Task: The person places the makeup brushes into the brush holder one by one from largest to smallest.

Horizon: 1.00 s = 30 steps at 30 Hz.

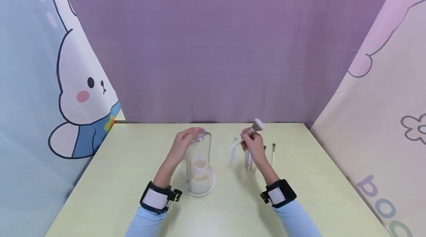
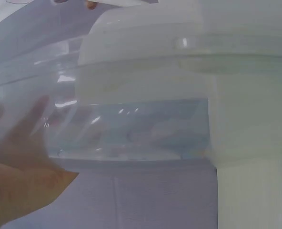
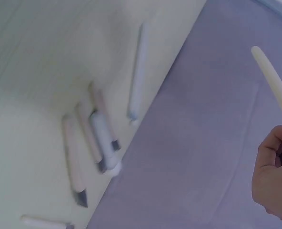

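Observation:
My left hand (image 1: 184,142) holds the top of a clear domed cover (image 1: 210,144) on a white brush holder (image 1: 201,185). The holder stands upright on the table, its round cups facing me. Close up in the left wrist view, the clear plastic (image 2: 131,81) fills much of the picture, with part of the left hand (image 2: 26,186) showing through it. Above the table, my right hand (image 1: 254,146) pinches a makeup brush (image 1: 257,125) by its pale handle, the fluffy head pointing up and right. That handle (image 3: 274,83) sticks out past the curled fingers in the right wrist view.
Several makeup brushes (image 3: 74,157) lie on the table below the right hand. One separate brush (image 1: 273,155) lies to their right, and a white one (image 1: 234,152) to their left. A purple cloth (image 1: 213,52) hangs behind the pale table (image 1: 133,178).

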Motion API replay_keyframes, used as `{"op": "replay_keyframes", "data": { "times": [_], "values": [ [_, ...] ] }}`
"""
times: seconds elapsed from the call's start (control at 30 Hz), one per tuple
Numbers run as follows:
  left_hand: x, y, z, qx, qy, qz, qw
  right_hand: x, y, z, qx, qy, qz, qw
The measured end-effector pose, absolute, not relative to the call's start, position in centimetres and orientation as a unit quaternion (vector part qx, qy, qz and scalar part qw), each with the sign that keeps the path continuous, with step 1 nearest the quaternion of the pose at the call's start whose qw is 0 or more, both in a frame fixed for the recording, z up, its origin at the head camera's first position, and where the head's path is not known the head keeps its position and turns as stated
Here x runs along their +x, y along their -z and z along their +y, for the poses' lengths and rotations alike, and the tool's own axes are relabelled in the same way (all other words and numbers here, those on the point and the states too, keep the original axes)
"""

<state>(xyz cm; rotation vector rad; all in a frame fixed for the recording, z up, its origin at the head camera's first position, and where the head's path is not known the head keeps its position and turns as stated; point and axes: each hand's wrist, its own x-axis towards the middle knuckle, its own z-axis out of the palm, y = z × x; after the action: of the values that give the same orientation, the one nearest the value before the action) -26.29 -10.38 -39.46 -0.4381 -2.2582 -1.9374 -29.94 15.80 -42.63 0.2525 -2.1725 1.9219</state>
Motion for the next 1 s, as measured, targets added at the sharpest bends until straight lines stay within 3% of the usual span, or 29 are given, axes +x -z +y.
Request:
{"op": "replay_keyframes", "data": {
  "times": [0.47,0.7,1.0],
  "values": [
    [-24.6,37.2,-9.8,-0.13,0.639,-0.756,0.061,-26.3,40.9,11.5,0.239,-0.689,-0.679,0.085],
    [-25.1,37.8,-9.9,-0.13,0.647,-0.749,0.055,-23.9,40.1,9.7,0.276,-0.598,-0.751,0.048],
    [-26.1,39.5,-10.2,-0.148,0.648,-0.742,0.084,-24.5,42.8,8.4,0.323,-0.502,-0.801,0.052]
  ]
}}
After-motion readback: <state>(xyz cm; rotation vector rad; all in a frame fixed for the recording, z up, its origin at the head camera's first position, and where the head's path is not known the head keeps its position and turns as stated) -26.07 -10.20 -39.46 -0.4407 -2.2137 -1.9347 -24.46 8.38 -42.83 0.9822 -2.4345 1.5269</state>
